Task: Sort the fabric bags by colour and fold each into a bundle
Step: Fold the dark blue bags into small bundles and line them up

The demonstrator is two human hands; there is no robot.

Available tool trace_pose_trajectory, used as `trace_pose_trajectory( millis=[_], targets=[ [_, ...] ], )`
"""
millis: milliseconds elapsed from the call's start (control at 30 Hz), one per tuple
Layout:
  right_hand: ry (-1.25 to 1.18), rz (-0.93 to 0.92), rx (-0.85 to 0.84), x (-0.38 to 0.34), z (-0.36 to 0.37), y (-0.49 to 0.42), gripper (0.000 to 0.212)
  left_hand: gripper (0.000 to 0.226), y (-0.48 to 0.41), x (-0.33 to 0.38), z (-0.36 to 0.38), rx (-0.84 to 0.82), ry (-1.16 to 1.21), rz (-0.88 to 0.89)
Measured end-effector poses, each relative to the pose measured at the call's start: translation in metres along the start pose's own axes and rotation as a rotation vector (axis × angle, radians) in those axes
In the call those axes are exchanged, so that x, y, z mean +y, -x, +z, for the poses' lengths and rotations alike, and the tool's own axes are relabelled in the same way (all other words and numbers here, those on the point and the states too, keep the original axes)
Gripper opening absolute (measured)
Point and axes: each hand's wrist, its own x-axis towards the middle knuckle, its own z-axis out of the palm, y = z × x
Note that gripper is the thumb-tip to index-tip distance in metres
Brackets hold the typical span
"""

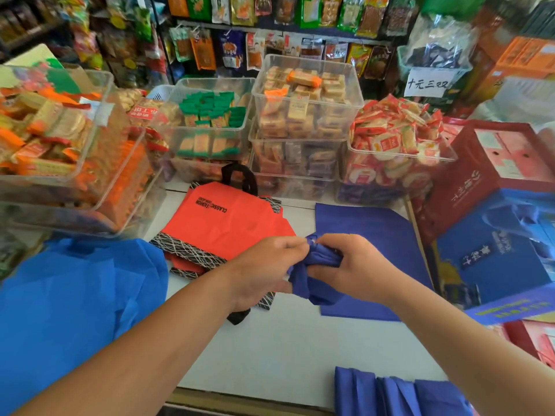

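Both hands meet above the middle of the tabletop (285, 349). The left hand (264, 265) pinches the upper end of a rolled dark blue bag (315, 274), and the right hand (357, 265) curls its fingers round the roll from the other side. The roll hangs between the two hands, over the gap between the orange pile and the flat blue bag.

Bare white surface lies open only in front of the hands, down to the near edge. A heap of light blue bags (75, 310) spills over the left edge and is cut off by the frame. Clear tubs of snacks (306, 94) close off the far side, and a red box (468, 175) stacked on a blue box (504, 259) walls in the right side.

A flat blue bag (375, 235) lies spread behind the right hand, its near part hidden by that hand. The orange bags (228, 223), with black net-patterned trim, are stacked left of it; the left wrist covers their near corner. More dark blue bags (390, 394) show at the bottom edge, cut off.

The top orange bag reads "CLASSIC FASHION", upside down from here. A paper sign (428, 84) at the back right reads "十元三双". The writing on the boxes is too blurred to read.
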Motion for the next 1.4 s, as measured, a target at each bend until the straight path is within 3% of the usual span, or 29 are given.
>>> trace_pose_trajectory(
  millis=[67,233,333,500,600,733,800,900,1033,1200,1400],
  targets=[
    [-0.065,0.024,-0.019,0.002,-0.004,0.001,0.018,0.033,0.004,-0.006,-0.004,-0.013,-0.085,0.06],
    [-0.296,0.148,-0.17,0.002,-0.011,0.005,0.03,0.067,0.009,-0.019,-0.017,0.011,-0.412,0.275],
    [-0.388,0.195,-0.229,-0.001,-0.015,0.006,0.046,0.056,0.009,-0.023,-0.021,0.041,-0.313,0.346],
    [-0.353,0.227,-0.255,0.0,-0.014,0.006,0.029,0.027,0.008,-0.031,-0.023,0.024,-0.153,0.339],
    [-0.419,0.244,-0.299,0.001,-0.006,0.008,0.038,0.004,0.006,-0.038,-0.017,0.157,-0.117,0.39],
    [-0.467,0.205,-0.333,-0.005,-0.001,0.009,0.048,0.007,0.002,-0.047,-0.006,0.318,0.016,0.425],
    [-0.494,0.2,-0.309,-0.007,0.001,0.01,0.049,0.01,0.003,-0.051,0.001,0.334,0.059,0.413],
    [-0.619,0.258,-0.138,-0.007,0.007,0.01,0.051,0.015,0.005,-0.059,0.009,0.38,0.088,0.36],
    [-0.624,0.225,0.008,-0.009,0.011,0.011,0.01,0.017,0.006,-0.062,0.003,0.398,0.054,0.387],
    [-0.603,0.174,0.053,-0.011,0.011,0.015,0.009,0.028,0.01,-0.068,0.001,0.373,0.026,0.392],
    [-0.625,0.186,0.037,-0.012,0.016,0.018,0.01,0.051,0.012,-0.07,0.019,0.359,0.342,0.285]
  ],
)
